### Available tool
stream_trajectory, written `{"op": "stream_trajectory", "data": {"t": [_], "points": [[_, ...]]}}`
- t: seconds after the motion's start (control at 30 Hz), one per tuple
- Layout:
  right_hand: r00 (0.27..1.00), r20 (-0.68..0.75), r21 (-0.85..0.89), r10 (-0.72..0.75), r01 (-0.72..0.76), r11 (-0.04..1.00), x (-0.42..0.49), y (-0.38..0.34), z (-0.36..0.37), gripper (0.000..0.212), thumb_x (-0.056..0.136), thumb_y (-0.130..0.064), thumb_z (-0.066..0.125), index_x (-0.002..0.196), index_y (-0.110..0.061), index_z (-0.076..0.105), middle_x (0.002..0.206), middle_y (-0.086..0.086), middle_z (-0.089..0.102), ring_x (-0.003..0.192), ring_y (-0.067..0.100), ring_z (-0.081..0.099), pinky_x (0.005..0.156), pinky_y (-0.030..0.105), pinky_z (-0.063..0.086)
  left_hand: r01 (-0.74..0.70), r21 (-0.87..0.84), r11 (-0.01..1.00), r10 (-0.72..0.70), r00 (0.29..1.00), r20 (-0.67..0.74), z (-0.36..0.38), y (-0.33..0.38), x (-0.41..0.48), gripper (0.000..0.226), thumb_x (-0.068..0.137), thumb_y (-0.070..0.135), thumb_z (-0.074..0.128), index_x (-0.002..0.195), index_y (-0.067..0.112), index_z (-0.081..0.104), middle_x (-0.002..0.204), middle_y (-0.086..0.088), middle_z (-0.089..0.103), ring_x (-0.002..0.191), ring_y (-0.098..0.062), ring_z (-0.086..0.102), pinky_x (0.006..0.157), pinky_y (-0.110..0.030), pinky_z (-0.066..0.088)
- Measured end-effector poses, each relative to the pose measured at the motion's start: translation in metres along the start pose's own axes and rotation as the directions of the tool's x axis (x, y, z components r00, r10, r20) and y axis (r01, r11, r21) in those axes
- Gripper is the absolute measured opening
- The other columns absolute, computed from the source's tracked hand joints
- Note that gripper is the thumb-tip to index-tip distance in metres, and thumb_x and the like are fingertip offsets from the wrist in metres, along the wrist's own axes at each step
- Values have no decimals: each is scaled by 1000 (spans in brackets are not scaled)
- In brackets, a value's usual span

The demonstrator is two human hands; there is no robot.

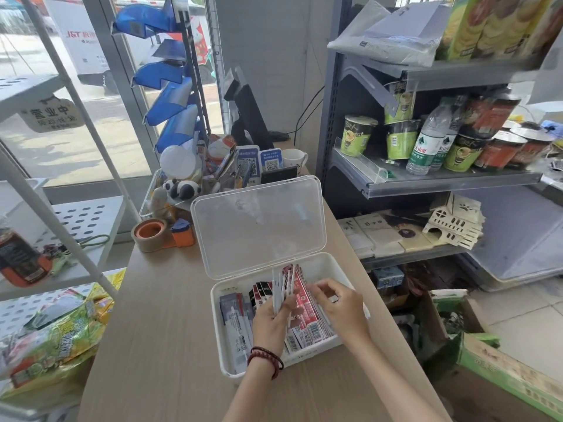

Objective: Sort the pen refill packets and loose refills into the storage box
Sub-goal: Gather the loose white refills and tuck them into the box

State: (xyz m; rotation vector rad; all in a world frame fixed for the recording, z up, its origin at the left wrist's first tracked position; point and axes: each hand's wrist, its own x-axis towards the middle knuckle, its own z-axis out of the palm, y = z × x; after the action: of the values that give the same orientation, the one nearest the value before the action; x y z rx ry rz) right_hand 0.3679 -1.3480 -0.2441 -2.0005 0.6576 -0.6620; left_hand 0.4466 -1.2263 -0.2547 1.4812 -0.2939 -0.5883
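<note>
A white rectangular plastic storage box (333, 271) sits on the pale wood-grain counter (158, 315), its clear, glossy hinged lid (259, 223) standing open at the far side. Over the box's middle, the left hand (271, 321) is clenched around a fanned bundle of slim white loose refills (281, 287) — thin, straight sticks that rise from the fingers toward the lid. A dark red beaded bracelet (266, 357) circles that wrist at the box's near rim.

Just right of the bundle, the right hand (341, 309) hovers over the box's right half, fingers curled with their tips pinched close together near the refills; whether they grip anything I cannot tell.

Inside the box, flat red-and-white refill packets (309, 319) with printed barcodes lie under both hands, slanting toward the near right corner. Grey-and-white packets (236, 324) — long, narrow, shiny film — fill the box's left side, and small black-and-red packets (259, 292) stand behind them.

Beyond the box's far left corner rests a brown roll of packing tape with an orange core (150, 234).
</note>
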Motion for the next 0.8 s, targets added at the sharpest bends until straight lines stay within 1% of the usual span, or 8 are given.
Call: {"op": "stream_trajectory", "data": {"t": [0.1, 0.23, 0.33, 0.4, 0.5, 0.6, 0.67, 0.8], "points": [[997, 64, 83, 33, -38, 996, 2, -1, -2, 27, 76, -60, 66, 86, -36, 73, 82, -22, 72, 76, 0, 67, 72, 16, 53, -20, 38, 999, 20, 1000, 0, 0, -1, 0, 15, 81, 32, 65, 91, 23, 72, 78, 1, 75, 74, -13, 73, 60, -29, 59], [991, 117, 25, 71, -75, 997, 3, 1, -3, 25, 78, -53, 71, 89, -32, 76, 82, -18, 73, 76, 3, 69, 73, 31, 59, -16, 74, 997, 12, 998, 54, 3, 1, -2, 9, 87, 22, 63, 89, 24, 72, 81, -1, 75, 74, -13, 73, 56, -25, 58], [988, 134, 8, 77, -79, 997, 4, 3, -3, 22, 83, -47, 70, 90, -27, 75, 80, -14, 73, 75, 5, 69, 72, 32, 59, -28, 155, 987, 16, 997, 77, 4, 0, -1, 8, 87, 25, 64, 84, 28, 71, 87, -8, 73, 79, -26, 71, 67, -41, 60], [994, 68, 49, 91, -94, 994, 4, 3, -1, 16, 88, -42, 66, 91, -27, 71, 79, -11, 73, 74, 4, 69, 68, 27, 58, 11, 118, 993, -18, 998, 61, 4, -1, -2, 9, 88, 26, 62, 86, 25, 70, 88, -9, 74, 80, -27, 72, 71, -45, 60], [981, -116, 179, 157, -134, 975, 5, 5, -1, 8, 97, -31, 56, 94, -29, 63, 79, -7, 73, 73, 8, 70, 58, 23, 56, 37, 83, 996, -38, 999, 3, 3, -2, 0, 15, 93, 27, 56, 92, 22, 70, 91, -4, 75, 83, -22, 72, 73, -43, 60], [980, -166, -79, 109, -124, 989, 7, 9, 2, 19, 102, -30, 47, 111, -26, 63, 88, -9, 72, 75, 8, 68, 62, 32, 58, 49, 48, 998, -49, 999, -13, 1, 0, 1, 17, 95, 25, 52, 97, 19, 68, 91, -1, 76, 82, -22, 73, 70, -42, 60], [987, -137, -252, 88, -120, 960, 9, 11, 7, 25, 102, -27, 46, 119, -23, 64, 98, -8, 72, 81, 9, 67, 63, 25, 53, 58, 17, 998, -58, 998, -8, 1, 1, 0, 17, 95, 23, 52, 97, 17, 68, 86, 2, 76, 78, -20, 74, 64, -37, 61], [973, -141, -318, 182, -219, 923, 14, 10, 10, 16, 97, -28, 58, 109, -26, 68, 99, -9, 72, 81, 8, 65, 59, 20, 48, 78, -27, 997, -78, 997, 1, 0, 4, 0, 17, 96, 23, 53, 101, 15, 66, 86, 1, 76, 78, -20, 74, 62, -34, 60]]}}
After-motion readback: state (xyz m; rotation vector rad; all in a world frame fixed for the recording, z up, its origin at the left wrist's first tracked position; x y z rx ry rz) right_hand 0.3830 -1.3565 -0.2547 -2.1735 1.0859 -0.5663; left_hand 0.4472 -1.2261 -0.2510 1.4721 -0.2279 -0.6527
